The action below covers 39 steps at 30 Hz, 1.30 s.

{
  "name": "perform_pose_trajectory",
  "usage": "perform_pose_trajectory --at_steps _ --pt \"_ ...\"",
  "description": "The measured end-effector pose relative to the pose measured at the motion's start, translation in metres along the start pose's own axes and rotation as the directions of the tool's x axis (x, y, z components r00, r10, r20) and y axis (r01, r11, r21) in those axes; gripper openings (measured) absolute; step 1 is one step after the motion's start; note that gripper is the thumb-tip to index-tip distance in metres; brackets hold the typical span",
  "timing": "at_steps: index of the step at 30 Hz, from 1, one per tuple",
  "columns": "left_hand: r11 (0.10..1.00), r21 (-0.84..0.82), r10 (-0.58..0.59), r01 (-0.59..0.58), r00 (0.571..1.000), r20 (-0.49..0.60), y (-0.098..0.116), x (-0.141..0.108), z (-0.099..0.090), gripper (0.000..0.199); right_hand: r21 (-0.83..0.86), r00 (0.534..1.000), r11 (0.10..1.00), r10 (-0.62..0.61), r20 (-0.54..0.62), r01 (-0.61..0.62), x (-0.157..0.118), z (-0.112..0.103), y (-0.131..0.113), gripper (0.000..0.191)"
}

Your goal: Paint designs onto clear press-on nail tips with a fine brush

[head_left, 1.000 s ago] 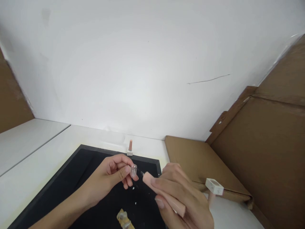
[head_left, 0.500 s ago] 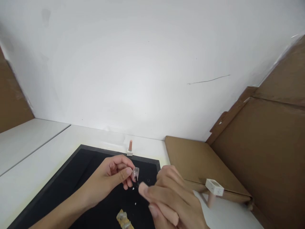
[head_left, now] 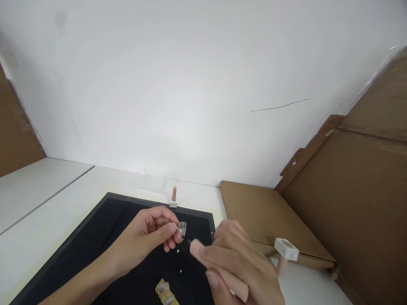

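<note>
Since the last frame, the right hand (head_left: pixel 246 262) has slid a little to the right, and the smooth pale pink tool (head_left: pixel 233 283) in it has gone with it. Its small dark tip (head_left: pixel 190 241) now looks a bit farther from the small clear curved plastic piece (head_left: pixel 182 230). That clear piece is at the far end of the left hand (head_left: pixel 140 235), pinched by its left edge between thumb and finger. It stands longer than it is wide, with its long side running mostly near to far. The right fingers are wrapped around the pink tool, which slants from the near right up to the far left, so its dark tip is just right of the clear piece and a bit nearer. Whether a thin end still touches it, I cannot tell. Both hands are over the flat black mat (head_left: pixel 193 277) on the white table (head_left: pixel 68 190). A lumpy yellow strip (head_left: pixel 166 293) with clear bits on it lies on the near part of the mat. Past the hands, a little pink stem on a white square base (head_left: pixel 173 199) stands by the mat's far edge.
</note>
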<state>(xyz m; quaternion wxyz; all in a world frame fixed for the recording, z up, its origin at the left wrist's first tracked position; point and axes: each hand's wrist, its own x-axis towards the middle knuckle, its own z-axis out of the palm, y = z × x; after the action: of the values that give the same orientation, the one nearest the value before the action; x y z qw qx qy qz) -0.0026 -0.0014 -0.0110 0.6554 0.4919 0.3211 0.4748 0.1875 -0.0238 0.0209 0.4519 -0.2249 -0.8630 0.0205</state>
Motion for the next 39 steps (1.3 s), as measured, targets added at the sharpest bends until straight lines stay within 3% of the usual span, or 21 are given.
perform_pose_trajectory --at_steps 4,9,15,20,25,31,34,39 --pt "1.000 -0.002 0.003 -0.003 1.000 -0.002 -0.0008 -0.0001 0.0000 0.030 -0.062 1.000 0.998 -0.008 0.005 0.008 0.0018 -0.0010 -0.0004 0.031" --pt "1.000 0.016 0.002 -0.001 1.000 -0.021 -0.0006 -0.0001 0.0002 0.032 0.026 0.999 1.000 -0.001 0.043 0.000 -0.0005 -0.0013 -0.0003 0.026" --pt "0.999 0.036 0.001 -0.001 1.000 -0.015 -0.0026 -0.0005 -0.0005 0.030 -0.053 0.999 0.999 0.009 0.041 -0.007 0.0011 -0.0012 -0.0006 0.029" --pt "1.000 0.026 -0.002 0.002 1.000 -0.014 -0.0021 0.0004 -0.0006 0.031 0.011 0.998 1.000 -0.027 0.054 0.027 -0.0002 -0.0004 0.0006 0.025" --pt "0.999 0.040 -0.005 0.006 1.000 -0.011 -0.0031 -0.0009 -0.0007 0.031 -0.113 0.997 0.991 -0.061 0.035 0.065 -0.0007 -0.0006 0.0020 0.027" --pt "0.999 0.030 -0.015 0.015 1.000 -0.009 -0.0023 0.0010 -0.0014 0.035 -0.020 0.996 0.998 -0.054 0.069 0.055 0.0033 -0.0035 -0.0002 0.027" --pt "0.999 0.038 -0.008 0.009 1.000 -0.010 -0.0025 0.0005 -0.0014 0.035 -0.059 0.998 0.997 -0.046 0.043 0.048 0.0040 -0.0031 0.0000 0.028" --pt "0.999 0.045 -0.006 0.006 1.000 -0.005 -0.0026 -0.0003 -0.0002 0.035 -0.035 0.994 0.999 -0.003 0.110 0.007 0.0043 -0.0028 -0.0012 0.021"
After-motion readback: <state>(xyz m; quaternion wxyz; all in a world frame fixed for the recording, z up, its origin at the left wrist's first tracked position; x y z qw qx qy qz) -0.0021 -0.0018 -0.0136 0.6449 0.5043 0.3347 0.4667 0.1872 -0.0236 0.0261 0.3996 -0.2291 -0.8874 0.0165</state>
